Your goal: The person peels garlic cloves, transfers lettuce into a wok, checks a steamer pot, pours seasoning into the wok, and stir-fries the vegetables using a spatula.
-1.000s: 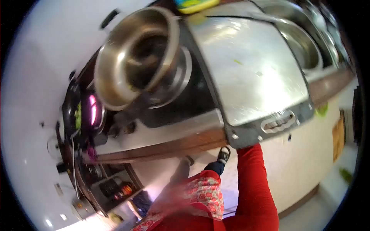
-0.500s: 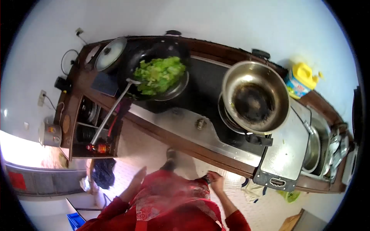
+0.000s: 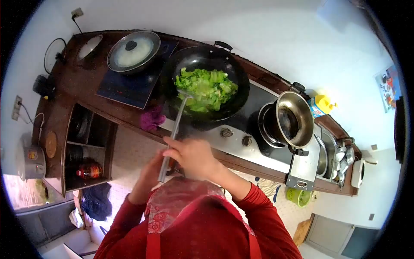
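Observation:
My right hand (image 3: 194,157) reaches across to the metal handle of a wok spatula (image 3: 176,123), its fingers bent over the handle. On the other side of the handle is my left hand (image 3: 148,172), fingers stretched up beside it and partly hidden. The spatula's blade rests against chopped green leaves (image 3: 209,88) in a black wok (image 3: 239,71), its handle sticking out over the counter edge towards me. The wok sits on the left part of the gas stove (image 3: 209,131).
Right of the wok, a steel pan (image 3: 305,114) stands tilted on the stove. A glass-lidded pan (image 3: 144,54) sits on an induction plate (image 3: 123,90) to the left. A purple cloth (image 3: 153,118) lies at the counter edge. Further right are a yellow jug (image 3: 321,104) and a sink (image 3: 330,146).
Both hands have risen from beside my apron to the spatula handle. My view has shifted, and the steel pan now stands tilted further right in view.

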The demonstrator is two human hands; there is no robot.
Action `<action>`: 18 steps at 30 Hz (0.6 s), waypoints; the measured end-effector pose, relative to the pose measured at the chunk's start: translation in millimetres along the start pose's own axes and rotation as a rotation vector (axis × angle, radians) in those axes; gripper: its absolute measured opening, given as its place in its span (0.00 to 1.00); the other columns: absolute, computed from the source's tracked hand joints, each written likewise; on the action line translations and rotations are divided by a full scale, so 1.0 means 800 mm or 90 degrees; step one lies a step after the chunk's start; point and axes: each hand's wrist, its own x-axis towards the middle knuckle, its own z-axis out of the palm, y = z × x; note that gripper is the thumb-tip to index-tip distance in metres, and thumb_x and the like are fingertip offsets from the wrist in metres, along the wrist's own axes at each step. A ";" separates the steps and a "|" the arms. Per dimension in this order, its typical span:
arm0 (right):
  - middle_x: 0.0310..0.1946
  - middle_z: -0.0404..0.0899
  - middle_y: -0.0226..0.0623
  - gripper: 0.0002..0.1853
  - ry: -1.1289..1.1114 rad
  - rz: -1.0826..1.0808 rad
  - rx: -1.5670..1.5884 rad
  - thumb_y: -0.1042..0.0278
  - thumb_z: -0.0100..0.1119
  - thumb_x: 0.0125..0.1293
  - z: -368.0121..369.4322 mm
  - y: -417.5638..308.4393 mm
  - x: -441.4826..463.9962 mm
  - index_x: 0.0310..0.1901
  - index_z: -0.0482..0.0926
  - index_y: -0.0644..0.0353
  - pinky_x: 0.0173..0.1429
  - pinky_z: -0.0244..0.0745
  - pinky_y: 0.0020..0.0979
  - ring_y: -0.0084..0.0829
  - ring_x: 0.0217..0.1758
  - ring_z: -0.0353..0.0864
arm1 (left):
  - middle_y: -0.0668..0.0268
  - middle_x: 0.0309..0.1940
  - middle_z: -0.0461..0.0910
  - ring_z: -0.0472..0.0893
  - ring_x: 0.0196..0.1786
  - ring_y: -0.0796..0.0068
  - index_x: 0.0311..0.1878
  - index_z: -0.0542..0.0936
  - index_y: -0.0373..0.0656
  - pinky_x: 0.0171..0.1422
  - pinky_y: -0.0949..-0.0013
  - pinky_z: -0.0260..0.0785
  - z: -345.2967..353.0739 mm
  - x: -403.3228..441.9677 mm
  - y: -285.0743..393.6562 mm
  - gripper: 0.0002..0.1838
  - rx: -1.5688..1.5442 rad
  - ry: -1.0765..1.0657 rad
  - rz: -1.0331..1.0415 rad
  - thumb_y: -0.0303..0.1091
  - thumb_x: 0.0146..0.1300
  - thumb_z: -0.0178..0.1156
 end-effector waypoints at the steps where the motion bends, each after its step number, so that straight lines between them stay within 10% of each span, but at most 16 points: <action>1: 0.31 0.81 0.43 0.17 -0.037 0.025 -0.003 0.54 0.55 0.64 0.013 0.002 0.003 0.50 0.79 0.51 0.32 0.73 0.38 0.43 0.32 0.79 | 0.62 0.40 0.77 0.79 0.37 0.69 0.55 0.71 0.39 0.40 0.67 0.75 0.000 0.000 0.002 0.26 -0.038 -0.024 -0.029 0.54 0.68 0.46; 6: 0.20 0.77 0.45 0.12 0.123 0.217 0.210 0.59 0.65 0.55 0.050 0.028 -0.007 0.32 0.78 0.58 0.31 0.74 0.39 0.45 0.25 0.79 | 0.58 0.46 0.77 0.80 0.42 0.66 0.68 0.57 0.47 0.44 0.63 0.76 -0.014 0.018 -0.016 0.30 -0.125 -0.165 -0.091 0.41 0.66 0.55; 9: 0.26 0.77 0.39 0.17 0.057 0.312 0.201 0.70 0.60 0.56 0.012 0.066 -0.036 0.48 0.71 0.59 0.29 0.72 0.34 0.32 0.24 0.77 | 0.56 0.47 0.76 0.81 0.40 0.65 0.73 0.51 0.51 0.43 0.63 0.76 -0.017 0.019 -0.014 0.33 -0.047 -0.184 -0.101 0.40 0.68 0.52; 13: 0.32 0.78 0.53 0.26 -0.049 0.106 -0.044 0.77 0.55 0.57 -0.125 0.100 -0.070 0.60 0.67 0.63 0.34 0.72 0.34 0.39 0.28 0.78 | 0.55 0.45 0.78 0.81 0.37 0.64 0.71 0.54 0.50 0.41 0.62 0.76 -0.008 0.011 0.000 0.30 -0.077 -0.159 -0.138 0.42 0.69 0.50; 18: 0.26 0.76 0.53 0.25 -0.321 0.229 0.014 0.76 0.53 0.61 -0.224 0.055 -0.057 0.62 0.67 0.62 0.35 0.72 0.33 0.38 0.27 0.77 | 0.59 0.36 0.79 0.80 0.32 0.68 0.69 0.59 0.49 0.35 0.65 0.74 -0.009 0.025 -0.009 0.29 -0.153 -0.162 -0.149 0.48 0.69 0.50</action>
